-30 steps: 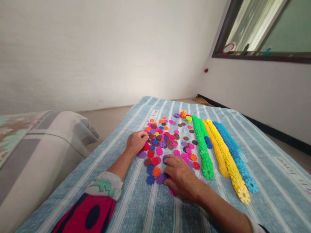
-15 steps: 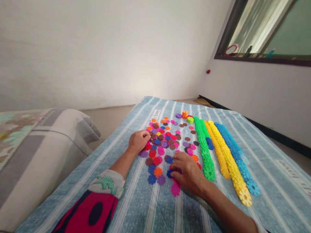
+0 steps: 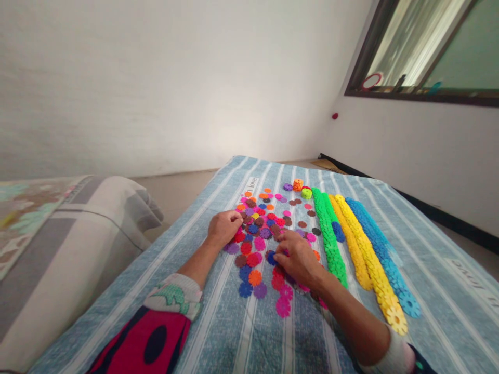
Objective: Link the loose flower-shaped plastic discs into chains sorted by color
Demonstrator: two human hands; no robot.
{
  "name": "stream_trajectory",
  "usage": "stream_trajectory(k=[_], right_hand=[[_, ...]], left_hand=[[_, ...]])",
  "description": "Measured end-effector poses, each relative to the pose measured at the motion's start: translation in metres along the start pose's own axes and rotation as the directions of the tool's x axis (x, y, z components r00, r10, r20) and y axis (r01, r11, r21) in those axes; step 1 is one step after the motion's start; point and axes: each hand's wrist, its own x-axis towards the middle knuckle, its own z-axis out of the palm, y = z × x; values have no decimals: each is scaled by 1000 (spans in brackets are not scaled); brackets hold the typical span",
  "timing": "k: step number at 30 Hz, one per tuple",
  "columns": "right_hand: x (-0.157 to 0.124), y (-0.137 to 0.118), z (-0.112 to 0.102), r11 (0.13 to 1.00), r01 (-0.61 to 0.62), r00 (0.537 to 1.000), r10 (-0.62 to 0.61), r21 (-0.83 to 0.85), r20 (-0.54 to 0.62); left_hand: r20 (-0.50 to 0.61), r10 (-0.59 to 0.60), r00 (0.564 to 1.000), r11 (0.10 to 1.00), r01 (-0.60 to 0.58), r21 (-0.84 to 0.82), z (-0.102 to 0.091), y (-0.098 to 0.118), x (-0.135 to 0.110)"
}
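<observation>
Flower-shaped plastic discs of many colours lie in a loose spread on the striped cloth. My left hand (image 3: 225,228) rests at the left edge of the thickest part, fingertips pinched together beside a brown disc (image 3: 250,203); whatever they hold is hidden. Over the right part of the spread, my right hand (image 3: 298,255) curls its thumb and fingers at a dark blue disc (image 3: 272,257), touching its edge. Below that hand lie a red disc (image 3: 278,281) and a pink disc (image 3: 283,307). An orange disc (image 3: 255,278) sits between the two forearms.
Long overlapping rows of green (image 3: 329,241), yellow (image 3: 366,254) and blue discs (image 3: 384,254) stretch along the right. Short stacks, one orange (image 3: 298,185) and one lime (image 3: 306,194), stand at the far end. A draped grey-striped cover (image 3: 105,223) is at the left, a wall behind.
My right hand has moved up and slightly away from me. The lower dark blue disc at its thumb is gone from its spot, and red and pink discs show there. My left hand stays put.
</observation>
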Motion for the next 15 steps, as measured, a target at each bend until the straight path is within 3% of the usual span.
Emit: stream_trajectory(k=[9, 15], right_hand=[[-4, -4, 3, 990, 46, 998, -41, -133, 44], [-5, -2, 5, 997, 38, 999, -39, -66, -20]], left_hand=[[6, 4, 1000, 1000, -4, -5, 0, 0, 0], [3, -1, 1000, 1000, 1, -4, -2, 1, 0]])
